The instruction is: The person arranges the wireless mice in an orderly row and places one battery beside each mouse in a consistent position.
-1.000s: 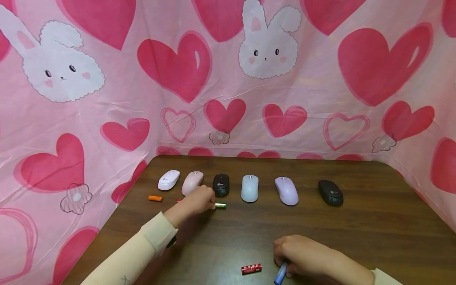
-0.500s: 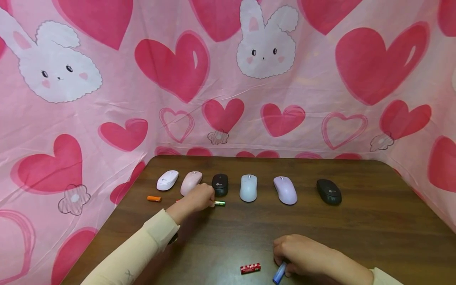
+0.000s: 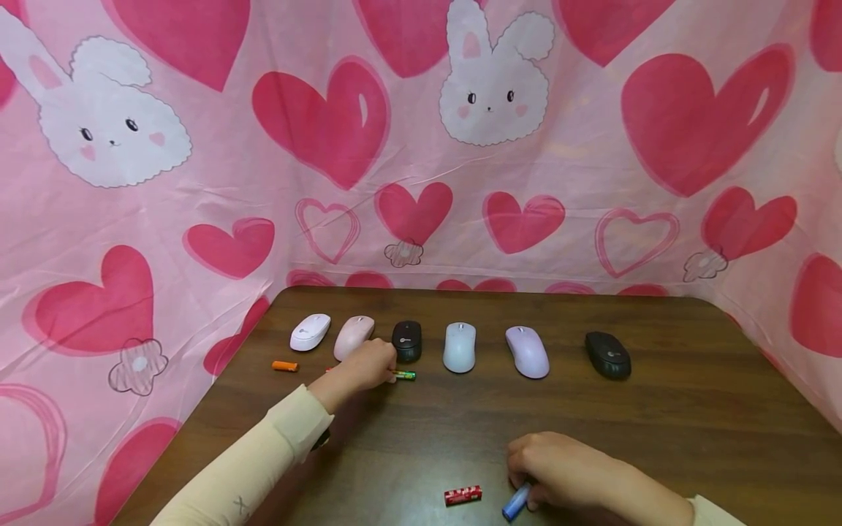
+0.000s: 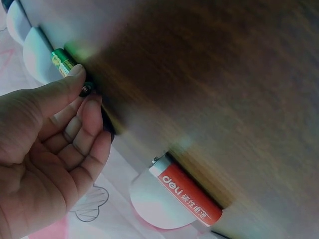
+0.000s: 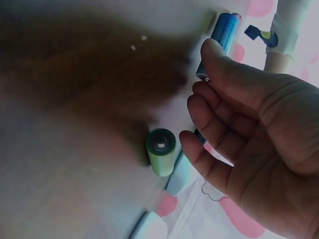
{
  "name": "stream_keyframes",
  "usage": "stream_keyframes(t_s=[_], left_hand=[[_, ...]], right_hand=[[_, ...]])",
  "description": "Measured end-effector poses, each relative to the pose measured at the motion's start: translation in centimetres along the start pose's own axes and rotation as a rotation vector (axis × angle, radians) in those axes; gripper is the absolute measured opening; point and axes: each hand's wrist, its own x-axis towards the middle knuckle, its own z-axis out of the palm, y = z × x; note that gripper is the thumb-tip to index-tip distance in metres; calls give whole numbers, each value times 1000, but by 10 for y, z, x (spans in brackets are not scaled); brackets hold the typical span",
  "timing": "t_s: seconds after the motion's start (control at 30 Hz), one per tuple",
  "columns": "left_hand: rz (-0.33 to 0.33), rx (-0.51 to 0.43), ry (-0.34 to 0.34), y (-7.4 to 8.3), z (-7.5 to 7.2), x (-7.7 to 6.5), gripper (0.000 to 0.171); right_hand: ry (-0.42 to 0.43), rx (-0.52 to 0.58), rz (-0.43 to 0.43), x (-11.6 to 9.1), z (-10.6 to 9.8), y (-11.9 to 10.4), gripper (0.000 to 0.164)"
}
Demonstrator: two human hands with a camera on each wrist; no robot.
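Note:
My left hand pinches a green battery between thumb and fingertips, just in front of a black mouse. The left wrist view shows the thumb pressed along this green battery, its near end at the fingertips. A red-and-white battery lies beside that hand, mostly hidden by the wrist in the head view. Near the table's front, my right hand holds a blue battery by one end with thumb and fingers. Another green battery lies past its fingers, hidden in the head view.
A dark red battery lies left of the blue one, and an orange battery at far left. The mouse row also has white, pink, pale blue, lavender and another black mouse.
My left hand has shifted very slightly toward the mice with the green battery. The blue battery in my right hand has turned a little; the other things stay put.

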Motion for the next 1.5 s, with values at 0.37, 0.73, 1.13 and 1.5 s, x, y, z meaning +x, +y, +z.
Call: stream_keyframes(t_s=[0.37, 0.73, 1.13, 1.5], left_hand=[[-9, 36, 9, 3, -1, -1, 36], [-27, 26, 11, 4, -2, -2, 34], [-24, 29, 9, 5, -1, -3, 36], [-24, 52, -7, 6, -2, -1, 38]], right_hand=[[113, -25, -2, 4, -19, 0, 22], [216, -11, 78, 17, -45, 10, 18], [312, 68, 157, 37, -39, 28, 21], [359, 102, 220, 53, -34, 40, 23]])
